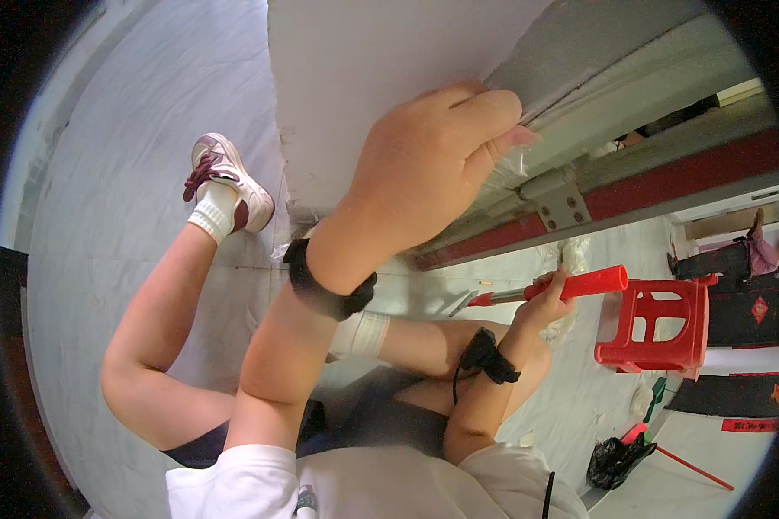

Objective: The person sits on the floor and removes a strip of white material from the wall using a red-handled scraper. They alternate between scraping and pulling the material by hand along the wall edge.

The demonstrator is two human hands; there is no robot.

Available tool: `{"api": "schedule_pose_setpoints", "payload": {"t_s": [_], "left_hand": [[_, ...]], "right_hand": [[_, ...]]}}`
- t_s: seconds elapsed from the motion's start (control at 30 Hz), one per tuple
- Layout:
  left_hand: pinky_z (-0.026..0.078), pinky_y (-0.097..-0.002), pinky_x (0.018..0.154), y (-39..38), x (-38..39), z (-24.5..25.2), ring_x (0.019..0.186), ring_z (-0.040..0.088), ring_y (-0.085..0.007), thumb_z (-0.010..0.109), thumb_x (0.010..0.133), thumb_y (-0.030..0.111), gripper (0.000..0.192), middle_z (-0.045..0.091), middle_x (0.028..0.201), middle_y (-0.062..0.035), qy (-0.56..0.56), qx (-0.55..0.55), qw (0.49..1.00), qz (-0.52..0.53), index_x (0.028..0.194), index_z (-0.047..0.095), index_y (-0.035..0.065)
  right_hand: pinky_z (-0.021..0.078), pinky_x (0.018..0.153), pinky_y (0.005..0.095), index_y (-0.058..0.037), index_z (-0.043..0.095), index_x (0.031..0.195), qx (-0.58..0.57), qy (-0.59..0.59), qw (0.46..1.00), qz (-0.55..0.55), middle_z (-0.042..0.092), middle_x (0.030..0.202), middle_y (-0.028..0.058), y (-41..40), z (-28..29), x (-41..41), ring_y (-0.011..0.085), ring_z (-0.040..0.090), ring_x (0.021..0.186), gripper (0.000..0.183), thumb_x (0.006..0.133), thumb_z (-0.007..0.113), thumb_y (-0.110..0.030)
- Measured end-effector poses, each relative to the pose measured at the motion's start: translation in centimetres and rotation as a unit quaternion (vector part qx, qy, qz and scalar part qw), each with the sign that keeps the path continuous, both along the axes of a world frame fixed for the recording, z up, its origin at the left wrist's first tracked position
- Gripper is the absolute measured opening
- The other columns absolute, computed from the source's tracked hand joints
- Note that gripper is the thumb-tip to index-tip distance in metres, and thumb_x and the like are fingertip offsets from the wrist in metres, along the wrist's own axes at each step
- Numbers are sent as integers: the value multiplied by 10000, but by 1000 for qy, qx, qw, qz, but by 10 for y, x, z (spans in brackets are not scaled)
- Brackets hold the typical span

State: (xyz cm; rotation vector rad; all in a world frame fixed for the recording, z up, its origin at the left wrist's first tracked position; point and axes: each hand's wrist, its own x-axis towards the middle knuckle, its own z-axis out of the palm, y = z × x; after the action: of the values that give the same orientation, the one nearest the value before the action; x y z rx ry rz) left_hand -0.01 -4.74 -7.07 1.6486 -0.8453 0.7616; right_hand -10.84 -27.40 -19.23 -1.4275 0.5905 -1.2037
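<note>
My left hand (428,149) reaches up against a grey metal frame (597,71) beside a pale wall panel (363,52). Its fingers pinch a piece of clear plastic film (518,162) that hangs at the frame's seam. Lower and to the right, my right hand (548,301) grips a scraper with a red handle (594,282), a metal shaft and a flat blade (459,303). The blade points left, above the tiled floor, and it cannot be told whether it touches anything. Black bands circle both wrists.
A red plastic stool (655,327) stands at the right. Beyond the frame's red-and-grey rail (675,172), crumpled clear plastic (568,253) lies on the floor. A black plastic bag (617,460) and a red stick (694,467) are at lower right. Another person (763,253) is in the distance.
</note>
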Motion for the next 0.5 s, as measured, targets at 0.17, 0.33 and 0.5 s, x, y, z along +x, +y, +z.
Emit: {"api": "schedule_pose_setpoints", "payload": {"t_s": [0.17, 0.33, 0.5], "left_hand": [[325, -310, 483, 2, 5, 1, 518, 386, -269, 540, 764, 109, 144, 379, 582, -132, 6, -1, 999, -45, 692, 476, 2], [301, -303, 460, 6, 2, 3, 490, 379, -240, 499, 763, 63, 120, 357, 556, -112, -3, 13, 997, -80, 669, 452, 5], [351, -254, 524, 13, -6, -2, 548, 430, -165, 483, 764, 41, 107, 479, 649, -92, 3, -30, 996, -80, 672, 440, 7]], "right_hand": [[310, 388, 200, -78, 425, 626, 15, 13, 1000, -16, 427, 512, -1, -3, -1, -1, 77, 402, 425, 198, 762, 562, -124], [308, 385, 195, -79, 430, 619, 21, 32, 999, -35, 425, 510, -5, 0, -1, 1, 74, 403, 425, 206, 761, 566, -137], [307, 391, 195, -80, 426, 606, 9, 11, 1000, -25, 424, 510, -5, 2, 0, -2, 72, 395, 425, 219, 766, 564, -139]]}}
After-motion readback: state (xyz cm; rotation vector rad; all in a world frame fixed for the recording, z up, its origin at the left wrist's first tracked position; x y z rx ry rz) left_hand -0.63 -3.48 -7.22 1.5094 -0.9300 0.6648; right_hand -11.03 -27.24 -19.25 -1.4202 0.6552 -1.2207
